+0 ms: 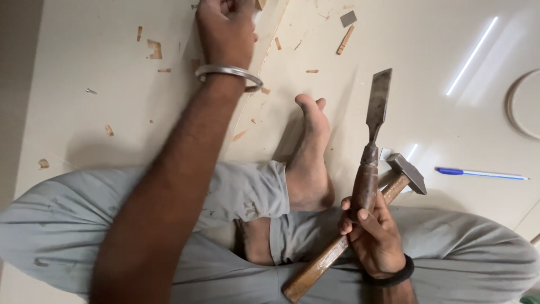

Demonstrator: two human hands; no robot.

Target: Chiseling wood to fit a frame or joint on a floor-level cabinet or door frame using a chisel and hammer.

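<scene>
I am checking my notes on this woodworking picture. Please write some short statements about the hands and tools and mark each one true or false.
1. The right hand holds both a wooden-handled steel chisel and a wooden-handled hammer. True.
2. The left hand grips the hammer. False; it reaches forward onto the pale board.
3. A blue pen lies right of the hammer. True.
4. The left wrist is bare. False; it wears a metal bangle.

Wooden-handled steel chisel, glossy board, perhaps laminate
</scene>
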